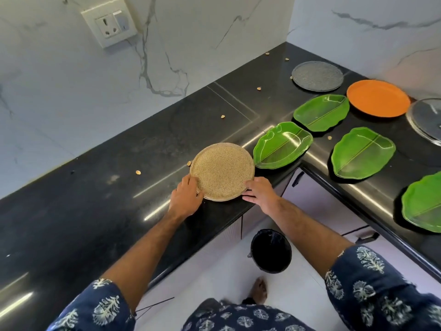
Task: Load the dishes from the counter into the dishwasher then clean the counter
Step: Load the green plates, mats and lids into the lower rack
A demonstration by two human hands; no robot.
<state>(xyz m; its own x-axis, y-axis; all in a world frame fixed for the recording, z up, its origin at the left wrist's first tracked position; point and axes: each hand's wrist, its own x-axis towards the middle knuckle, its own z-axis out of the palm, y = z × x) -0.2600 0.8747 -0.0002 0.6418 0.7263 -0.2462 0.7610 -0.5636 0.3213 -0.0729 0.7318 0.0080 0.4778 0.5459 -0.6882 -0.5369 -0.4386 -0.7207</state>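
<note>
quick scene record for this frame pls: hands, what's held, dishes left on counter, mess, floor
left hand: on the near-left rim of the tan plate
right hand: on its near-right rim
tan plate: round, speckled, at the counter front edge
green leaf plates: four, first at
other dishes: gray plate, orange plate, glass lid cut off at right
mess: scattered crumbs
floor: black bin
dishwasher: not in view

Glass lid (427, 120) and perhaps a leaf plate (423, 201) cropped right.
</note>
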